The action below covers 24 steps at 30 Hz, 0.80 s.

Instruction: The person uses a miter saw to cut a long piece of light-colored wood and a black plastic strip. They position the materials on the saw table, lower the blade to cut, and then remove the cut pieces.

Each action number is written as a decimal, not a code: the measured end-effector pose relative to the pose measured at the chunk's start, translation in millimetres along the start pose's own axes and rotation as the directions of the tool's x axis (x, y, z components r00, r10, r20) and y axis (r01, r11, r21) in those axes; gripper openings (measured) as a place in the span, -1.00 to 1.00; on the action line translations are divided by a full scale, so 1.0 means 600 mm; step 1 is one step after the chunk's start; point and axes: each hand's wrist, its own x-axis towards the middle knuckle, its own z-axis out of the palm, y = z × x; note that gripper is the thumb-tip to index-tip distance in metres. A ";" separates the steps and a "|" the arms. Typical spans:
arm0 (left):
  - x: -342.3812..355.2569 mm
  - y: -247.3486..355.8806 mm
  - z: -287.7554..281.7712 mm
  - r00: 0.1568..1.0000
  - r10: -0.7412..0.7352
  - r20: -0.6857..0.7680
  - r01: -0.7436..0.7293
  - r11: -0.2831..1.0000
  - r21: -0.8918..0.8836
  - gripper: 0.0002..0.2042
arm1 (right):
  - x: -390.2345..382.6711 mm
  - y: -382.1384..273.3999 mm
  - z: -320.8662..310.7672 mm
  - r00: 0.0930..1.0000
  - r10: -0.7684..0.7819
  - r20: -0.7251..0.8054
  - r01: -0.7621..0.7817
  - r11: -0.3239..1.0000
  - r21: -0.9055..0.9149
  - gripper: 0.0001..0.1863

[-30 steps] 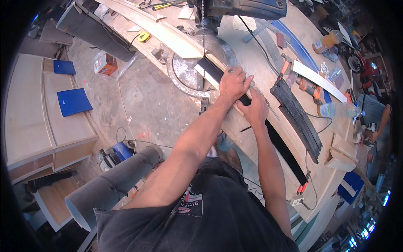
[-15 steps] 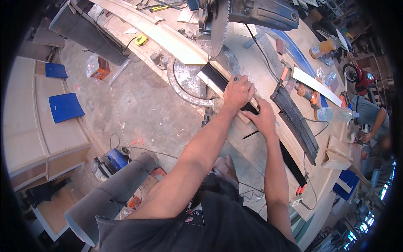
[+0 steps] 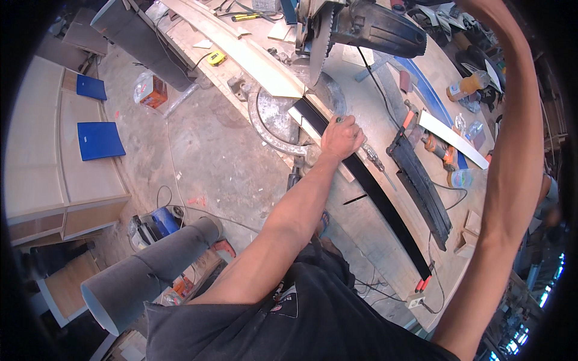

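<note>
My left hand [image 3: 342, 137] is closed over a long black strip [image 3: 385, 210] laid along a pale wooden board, pressing it on the mitre saw's round base [image 3: 265, 129]. Just ahead of the strip's end lies a long pale wood piece [image 3: 241, 60]. Above them hangs the saw's toothed blade [image 3: 319, 54] beside its dark motor housing [image 3: 385, 33]. My right arm [image 3: 506, 198] reaches up along the right side to the top edge, where the hand passes out of view. A small metal tool [image 3: 373, 156] lies beside the strip, right of my left hand.
On the bench [image 3: 379, 265] are a tape measure [image 3: 217, 58], an orange drill [image 3: 439, 150], bottles [image 3: 466, 85], a dark bar [image 3: 421, 192] and cables. Grey cylinders [image 3: 150, 271] and wooden cabinets [image 3: 36, 138] stand at left. A person is partly hidden at right.
My right hand has left the strip and risen up and out of view at the top right. My left hand stays on the strip. The blade shows lower than a second ago.
</note>
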 end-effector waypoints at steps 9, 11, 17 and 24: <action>-0.003 0.001 0.002 0.998 0.014 -0.054 -0.013 1.000 0.004 -0.79 | 0.117 -0.008 0.013 0.828 -0.014 0.560 0.065 0.995 -0.071 -0.66; -0.001 0.001 0.002 0.999 0.008 -0.045 -0.009 1.000 -0.009 -0.79 | 0.130 0.000 0.031 0.781 0.085 0.618 -0.112 0.994 0.006 -0.80; 0.001 -0.001 0.000 1.000 0.001 -0.008 -0.001 1.000 0.008 -0.80 | 0.123 0.013 0.025 0.813 0.124 0.569 -0.183 0.982 0.048 -0.83; -0.002 -0.001 0.005 0.999 0.001 -0.033 -0.002 1.000 -0.011 -0.80 | 0.115 0.004 0.023 0.841 0.133 0.524 -0.170 0.985 0.023 -0.83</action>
